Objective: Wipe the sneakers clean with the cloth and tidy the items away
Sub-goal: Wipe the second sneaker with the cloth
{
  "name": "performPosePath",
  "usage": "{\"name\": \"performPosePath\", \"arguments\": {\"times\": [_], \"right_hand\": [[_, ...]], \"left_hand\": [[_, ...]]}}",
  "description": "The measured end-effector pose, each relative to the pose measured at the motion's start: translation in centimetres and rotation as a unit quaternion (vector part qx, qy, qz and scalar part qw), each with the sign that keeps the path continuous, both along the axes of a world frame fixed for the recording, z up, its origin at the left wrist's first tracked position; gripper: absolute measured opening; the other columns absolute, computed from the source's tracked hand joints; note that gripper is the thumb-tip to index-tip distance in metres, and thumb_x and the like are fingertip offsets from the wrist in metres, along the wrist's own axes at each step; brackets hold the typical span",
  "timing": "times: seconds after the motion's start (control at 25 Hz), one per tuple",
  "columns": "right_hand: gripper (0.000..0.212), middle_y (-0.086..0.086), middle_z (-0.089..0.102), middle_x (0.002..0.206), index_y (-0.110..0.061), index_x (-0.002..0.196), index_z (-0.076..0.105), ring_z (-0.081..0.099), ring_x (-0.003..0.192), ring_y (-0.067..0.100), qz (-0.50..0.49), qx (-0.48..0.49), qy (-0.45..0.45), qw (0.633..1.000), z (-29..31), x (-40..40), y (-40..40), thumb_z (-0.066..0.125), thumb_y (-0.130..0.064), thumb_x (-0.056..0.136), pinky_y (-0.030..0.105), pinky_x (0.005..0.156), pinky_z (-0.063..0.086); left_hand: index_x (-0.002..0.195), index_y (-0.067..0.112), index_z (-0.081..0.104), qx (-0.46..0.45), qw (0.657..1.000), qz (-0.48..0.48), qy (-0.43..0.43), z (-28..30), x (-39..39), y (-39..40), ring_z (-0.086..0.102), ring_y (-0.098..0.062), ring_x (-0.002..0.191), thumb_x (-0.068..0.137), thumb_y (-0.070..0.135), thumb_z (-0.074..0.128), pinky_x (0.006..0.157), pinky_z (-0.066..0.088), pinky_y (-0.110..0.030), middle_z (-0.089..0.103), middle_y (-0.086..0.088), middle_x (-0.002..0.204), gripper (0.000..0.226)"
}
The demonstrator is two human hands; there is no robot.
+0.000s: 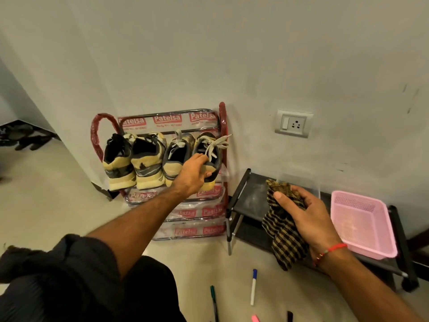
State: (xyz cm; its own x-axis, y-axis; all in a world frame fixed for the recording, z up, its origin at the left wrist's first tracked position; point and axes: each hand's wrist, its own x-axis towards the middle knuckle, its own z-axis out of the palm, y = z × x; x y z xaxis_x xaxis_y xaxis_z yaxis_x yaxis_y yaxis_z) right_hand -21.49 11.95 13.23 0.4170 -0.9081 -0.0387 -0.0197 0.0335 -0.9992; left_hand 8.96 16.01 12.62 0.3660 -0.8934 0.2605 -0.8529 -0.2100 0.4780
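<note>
**Now one hand is on a shoe and one hand holds the cloth**

Right against the wall stands a red shoe rack (162, 126). It still has its plastic wrap on, with red labels. Four sneakers sit in a row on its top shelf, heels toward the person, all touching side by side. The right edge of the rack is just beside a low black stand (250, 196). A pink basket (362, 224) sits on the right part of that stand, close to its front edge. A wall socket (293, 123) is on the wall above the stand.

The pale floor (58, 205) has open room to the left of the rack and in front of it. Near the bottom of the picture, pens lie on the floor: a white pen with a blue cap (253, 287), a dark green pen (214, 303), and the tips of a pink one and a dark one at the very edge.

The left hand (193, 173) reaches out to the rightmost sneaker (210, 156). Its fingers curl over the heel and grip it. The shoe's pale laces hang loose over the top.

The right hand (308, 214) is over the black stand. Its fingers and thumb are bunched around a checked cloth (282, 231), brown and black. The rest of the cloth hangs down below the hand. A red thread is tied on that wrist.
</note>
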Motion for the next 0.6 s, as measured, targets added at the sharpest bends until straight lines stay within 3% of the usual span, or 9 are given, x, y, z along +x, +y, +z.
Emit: {"name": "performPosePath", "arguments": {"times": [0.16,0.24,0.32,0.48,0.6], "right_hand": [[0.021,-0.007,0.074,0.1,-0.033,0.105,0.068,0.07,0.094,0.014,-0.009,-0.002,-0.004,1.0,-0.4,0.1,-0.8,0.072,-0.035,0.084,0.033,0.081,0.056],[0.025,-0.006,0.073,0.102,-0.033,0.108,0.068,0.069,0.095,0.015,-0.011,-0.005,0.003,1.0,-0.8,0.0,-1.1,0.071,-0.037,0.084,0.036,0.082,0.057],[0.028,-0.006,0.073,0.103,-0.032,0.111,0.068,0.069,0.095,0.016,-0.01,-0.001,0.01,1.0,-1.1,0.0,-1.1,0.071,-0.038,0.084,0.039,0.084,0.057],[0.03,-0.005,0.073,0.103,-0.028,0.114,0.068,0.07,0.094,0.015,-0.005,-0.008,0.01,1.0,-1.1,0.1,-0.7,0.071,-0.035,0.085,0.036,0.082,0.058],[0.03,-0.005,0.073,0.102,-0.026,0.114,0.068,0.07,0.094,0.015,0.002,-0.012,0.011,1.0,-1.0,0.1,-0.5,0.071,-0.034,0.086,0.035,0.082,0.057]], "left_hand": [[0.134,0.008,0.056,-0.001,0.997,0.073,0.0,-1.7,1.2,-3.7,0.056,-0.03,0.117,0.097,0.012,0.065,0.1,0.043,-0.03,0.053,-0.01,0.131,0.038],[0.14,0.019,0.052,0.017,0.986,0.095,-0.133,-1.8,0.9,-4.4,0.052,-0.031,0.122,0.097,0.03,0.065,0.099,0.047,-0.045,0.052,-0.006,0.138,0.046],[0.142,0.025,0.049,0.036,0.963,0.109,-0.244,-1.8,1.1,-3.9,0.045,-0.03,0.127,0.093,0.047,0.065,0.101,0.043,-0.048,0.05,-0.004,0.142,0.056],[0.14,0.022,0.048,0.078,0.964,0.159,-0.199,-1.6,3.2,-1.7,0.042,-0.031,0.13,0.082,0.069,0.065,0.107,0.039,-0.05,0.048,-0.006,0.141,0.076],[0.14,0.017,0.044,0.149,0.959,0.161,-0.177,-0.7,4.8,-0.5,0.047,-0.033,0.131,0.079,0.069,0.07,0.107,0.041,-0.052,0.053,-0.011,0.139,0.083]]}}
